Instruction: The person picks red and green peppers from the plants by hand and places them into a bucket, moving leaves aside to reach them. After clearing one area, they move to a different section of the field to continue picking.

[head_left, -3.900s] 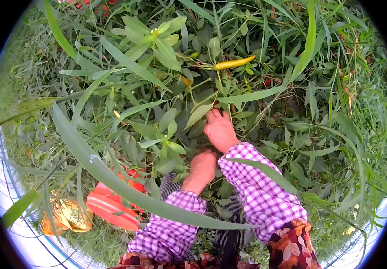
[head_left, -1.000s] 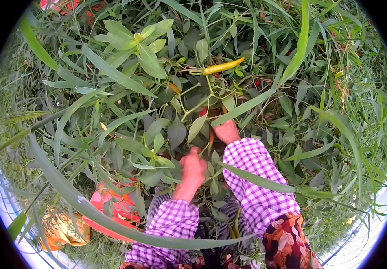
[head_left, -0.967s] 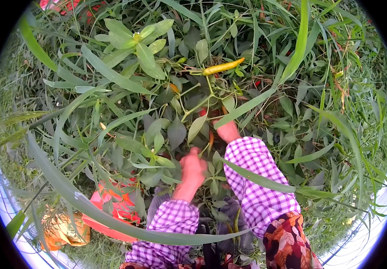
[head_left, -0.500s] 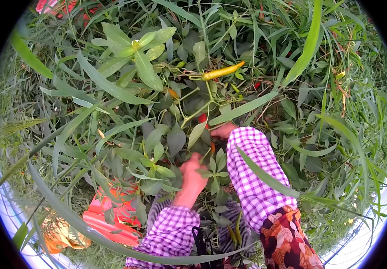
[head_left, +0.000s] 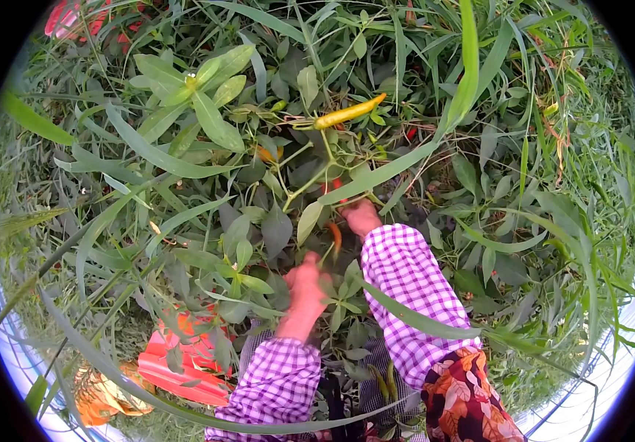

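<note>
My right hand [head_left: 362, 216] reaches in among the stems of a chili plant. Its fingertips, partly covered by leaves, close at the lower end of a red chili pepper [head_left: 337, 184]. My left hand [head_left: 305, 286] is closed in a loose fist lower down. A thin green stem shows by its thumb; what lies inside the fist is hidden. Between the two hands hangs an orange chili pepper [head_left: 335, 237]. Higher up, a yellow-orange chili pepper [head_left: 350, 113] lies across the top of a bare forked stem [head_left: 308, 188].
Long grass blades [head_left: 387, 177] cross over the plant and my right sleeve. A red plastic piece [head_left: 185, 365] and an orange-yellow bag [head_left: 107, 394] lie at the lower left. Green chilies [head_left: 387, 383] rest near my lap. Another pink-red object [head_left: 63, 18] shows at the upper left.
The view has shifted slightly, so the plants sit further left. Against the stems, my right hand and the red chili have moved a little rightward. The orange chili shows more fully.
</note>
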{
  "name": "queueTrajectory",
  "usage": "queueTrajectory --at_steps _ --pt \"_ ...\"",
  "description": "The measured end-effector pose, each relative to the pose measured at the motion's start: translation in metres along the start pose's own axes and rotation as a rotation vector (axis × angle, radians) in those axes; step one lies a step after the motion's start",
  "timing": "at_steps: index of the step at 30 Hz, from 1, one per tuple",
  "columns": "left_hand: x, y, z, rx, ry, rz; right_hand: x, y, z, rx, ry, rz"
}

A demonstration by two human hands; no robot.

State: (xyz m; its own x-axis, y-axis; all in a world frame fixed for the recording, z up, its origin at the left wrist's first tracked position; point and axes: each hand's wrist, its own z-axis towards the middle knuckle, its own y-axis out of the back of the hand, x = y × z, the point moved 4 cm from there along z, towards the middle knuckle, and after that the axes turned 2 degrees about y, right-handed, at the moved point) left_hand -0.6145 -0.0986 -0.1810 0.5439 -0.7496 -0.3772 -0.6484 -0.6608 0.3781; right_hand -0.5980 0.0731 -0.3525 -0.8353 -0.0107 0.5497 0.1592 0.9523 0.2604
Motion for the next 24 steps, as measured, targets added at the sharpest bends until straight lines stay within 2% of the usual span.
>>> queueTrajectory --at_steps 2,5,7,9,12,14,15,19,20,21,23,24 --pt "0.004 -0.003 0.001 -0.011 0.037 -0.084 -0.011 -0.005 0.008 -0.056 0.028 0.184" --pt "-0.009 0.004 -0.007 -0.005 0.037 0.044 0.045 0.002 -0.023 0.031 -0.094 0.095" --pt "-0.031 0.016 -0.020 0.011 -0.027 0.203 0.061 0.006 -0.029 0.147 -0.289 -0.089" --pt "-0.017 0.013 -0.015 -0.001 0.070 0.045 0.048 -0.001 -0.013 0.210 -0.190 -0.246" --pt "-0.007 0.007 -0.007 -0.020 0.040 -0.029 0.033 0.003 -0.008 0.239 -0.141 -0.307" --pt "-0.006 0.005 -0.003 -0.035 -0.030 0.044 0.031 0.009 -0.032 0.152 -0.248 -0.135" --pt "-0.003 0.002 0.000 -0.049 -0.065 0.114 0.000 0.006 -0.026 0.048 -0.310 -0.189" --pt "-0.012 0.005 0.003 -0.064 -0.210 0.309 0.030 0.035 -0.067 -0.242 0.155 -0.600" --pt "-0.013 0.005 0.003 -0.073 -0.227 0.266 0.027 0.039 -0.073 -0.325 0.270 -0.667" --pt "-0.017 0.006 -0.002 -0.072 -0.230 0.224 0.035 0.050 -0.079 -0.236 0.307 -0.826" --pt "-0.030 0.009 -0.008 -0.081 -0.248 0.125 0.055 0.077 -0.108 -0.059 0.226 -0.876" --pt "-0.040 0.013 -0.013 -0.082 -0.259 0.072 0.051 0.085 -0.112 0.007 0.093 -0.948"
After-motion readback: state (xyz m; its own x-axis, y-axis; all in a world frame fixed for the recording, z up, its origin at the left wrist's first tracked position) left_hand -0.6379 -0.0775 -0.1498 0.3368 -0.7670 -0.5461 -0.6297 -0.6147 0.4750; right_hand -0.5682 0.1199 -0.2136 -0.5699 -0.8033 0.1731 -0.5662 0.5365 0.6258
